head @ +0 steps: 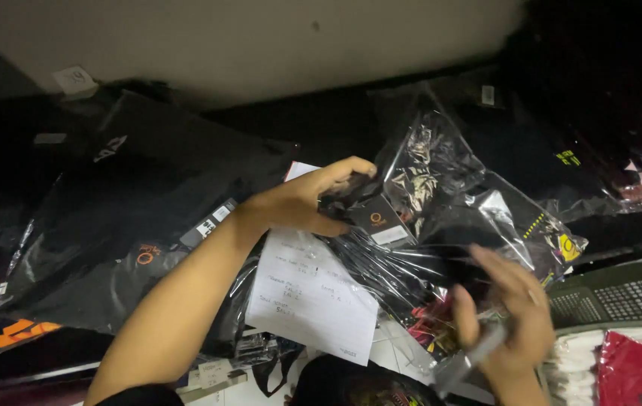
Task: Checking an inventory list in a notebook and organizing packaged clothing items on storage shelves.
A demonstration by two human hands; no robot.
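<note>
Item: clear plastic bag holding a folded black garment (419, 225), with a black card tag bearing an orange mark (378, 219) at its near end. Location: lifted above a heap of similar packed black garments on a dark shelf (313, 120), roughly centre of view, between the two hands.

Left hand (310, 199): fingers clenched on the upper left end of the bag, by the tag; the grip gathers the film into tight creases, which in my judgement keeps the slippery wrapper from sliding and holds the tag face up for reading.

Right hand (513, 316): blurred; fingers (465, 319) closed round a grey marker pen (471, 357), while the same hand touches the bag's lower right end, apparently steadying it. Whether it pinches the film cannot be told.

Orientation: the bag's long axis runs diagonally, from the left hand at upper left down towards the right hand at lower right; the tagged end points to upper left.

Adjacent: white sheet with handwritten lines (310, 297), lying just under the left wrist, partly beneath the bag. Large black packed garment with a small orange mark (133, 233) to the left, flat on the heap. Grey-green plastic crate (614, 297) at right, white and red folded cloth (637, 368) below it
</note>
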